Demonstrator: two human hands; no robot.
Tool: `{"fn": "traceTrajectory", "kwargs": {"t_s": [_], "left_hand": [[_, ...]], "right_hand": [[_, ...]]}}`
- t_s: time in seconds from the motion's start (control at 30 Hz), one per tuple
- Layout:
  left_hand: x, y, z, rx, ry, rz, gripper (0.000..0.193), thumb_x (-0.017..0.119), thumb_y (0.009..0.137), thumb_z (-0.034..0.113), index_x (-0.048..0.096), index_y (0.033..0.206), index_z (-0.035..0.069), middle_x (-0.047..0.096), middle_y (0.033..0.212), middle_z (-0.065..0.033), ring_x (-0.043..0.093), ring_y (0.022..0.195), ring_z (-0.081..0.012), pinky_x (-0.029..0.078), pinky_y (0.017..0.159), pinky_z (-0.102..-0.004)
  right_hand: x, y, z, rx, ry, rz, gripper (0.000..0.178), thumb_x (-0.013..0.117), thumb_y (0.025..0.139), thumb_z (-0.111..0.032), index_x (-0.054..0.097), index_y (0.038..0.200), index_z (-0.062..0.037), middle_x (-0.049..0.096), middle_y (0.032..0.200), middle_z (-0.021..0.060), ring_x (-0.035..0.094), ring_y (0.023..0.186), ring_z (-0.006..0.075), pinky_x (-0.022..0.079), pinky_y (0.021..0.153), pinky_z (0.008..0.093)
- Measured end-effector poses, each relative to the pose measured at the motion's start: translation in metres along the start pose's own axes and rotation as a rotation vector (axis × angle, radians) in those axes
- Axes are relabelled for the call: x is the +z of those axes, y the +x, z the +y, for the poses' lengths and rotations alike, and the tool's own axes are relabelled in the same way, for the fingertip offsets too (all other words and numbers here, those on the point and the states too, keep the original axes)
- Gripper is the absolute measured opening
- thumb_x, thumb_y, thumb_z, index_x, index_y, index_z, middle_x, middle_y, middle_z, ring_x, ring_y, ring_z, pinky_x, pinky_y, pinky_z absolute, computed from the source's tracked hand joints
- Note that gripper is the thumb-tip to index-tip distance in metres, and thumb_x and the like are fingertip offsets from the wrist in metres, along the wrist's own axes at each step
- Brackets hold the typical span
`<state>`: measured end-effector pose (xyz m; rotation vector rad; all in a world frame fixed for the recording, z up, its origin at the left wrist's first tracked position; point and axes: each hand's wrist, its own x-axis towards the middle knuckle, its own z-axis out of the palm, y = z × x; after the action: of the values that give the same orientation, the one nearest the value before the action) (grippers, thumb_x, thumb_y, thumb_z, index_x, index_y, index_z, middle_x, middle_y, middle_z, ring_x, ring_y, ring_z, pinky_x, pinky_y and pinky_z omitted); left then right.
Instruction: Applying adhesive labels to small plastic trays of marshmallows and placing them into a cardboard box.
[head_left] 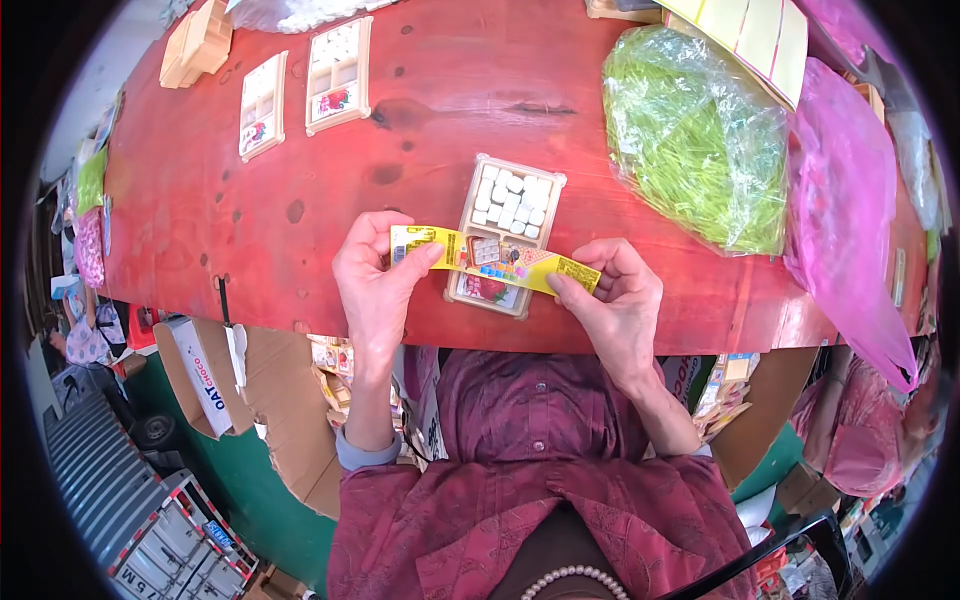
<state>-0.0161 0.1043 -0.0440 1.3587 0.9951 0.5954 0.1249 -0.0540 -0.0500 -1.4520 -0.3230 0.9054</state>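
A clear plastic tray pack with white pieces and small coloured items lies on the red wooden table near its front edge. Across the pack stretches a yellow printed paper strip. My left hand pinches the strip's left end between thumb and fingers. My right hand pinches its right end. Both hands rest at the table's front edge, one on each side of the pack.
Two more tray packs lie at the far left, beside pale wooden blocks. A clear bag of green shredded filling and a pink plastic bag sit at right. Cardboard boxes stand below the table.
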Motion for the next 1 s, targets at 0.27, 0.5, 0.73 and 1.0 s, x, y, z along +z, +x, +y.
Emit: {"fn": "traceTrajectory", "kwargs": {"t_s": [0.27,0.5,0.73,1.0], "left_hand": [[0.004,0.009,-0.006,0.011,0.133,0.033,0.022,0.065,0.074,-0.004,0.053,0.092,0.0,0.062,0.076,-0.004,0.053,0.061,-0.0043,0.041,0.054,-0.0161],[0.005,0.011,-0.01,-0.021,0.182,0.012,0.021,0.065,0.075,-0.005,0.052,0.092,-0.001,0.063,0.077,-0.0051,0.054,0.063,-0.0043,0.042,0.055,-0.0164],[0.008,0.007,-0.01,0.009,0.209,0.064,0.024,0.065,0.074,-0.007,0.051,0.093,-0.001,0.063,0.077,-0.0058,0.056,0.067,-0.0055,0.043,0.058,-0.0179],[-0.005,-0.04,-0.018,-0.076,0.266,0.306,0.029,0.066,0.073,-0.007,0.05,0.097,-0.003,0.063,0.081,-0.0078,0.057,0.072,-0.0082,0.045,0.064,-0.0212]], "right_hand": [[0.001,0.009,0.003,0.041,-0.185,-0.01,0.015,0.064,0.078,0.003,0.053,0.089,0.0011,0.061,0.082,0.0041,0.058,0.071,0.0063,0.05,0.061,0.0182],[0.004,0.013,0.009,-0.038,-0.313,0.074,0.014,0.068,0.073,-0.001,0.057,0.082,-0.0002,0.059,0.065,0.0011,0.048,0.054,0.0023,0.04,0.047,0.0189],[0.005,0.015,-0.001,-0.067,-0.531,0.026,0.013,0.068,0.074,-0.001,0.057,0.081,0.0003,0.058,0.063,-0.0005,0.05,0.052,0.0005,0.038,0.046,0.0165],[0.017,0.002,0.003,-0.143,-0.582,-0.116,0.015,0.068,0.073,-0.002,0.056,0.08,0.0001,0.051,0.057,-0.0009,0.041,0.05,0.0033,0.035,0.044,0.0207]]}}
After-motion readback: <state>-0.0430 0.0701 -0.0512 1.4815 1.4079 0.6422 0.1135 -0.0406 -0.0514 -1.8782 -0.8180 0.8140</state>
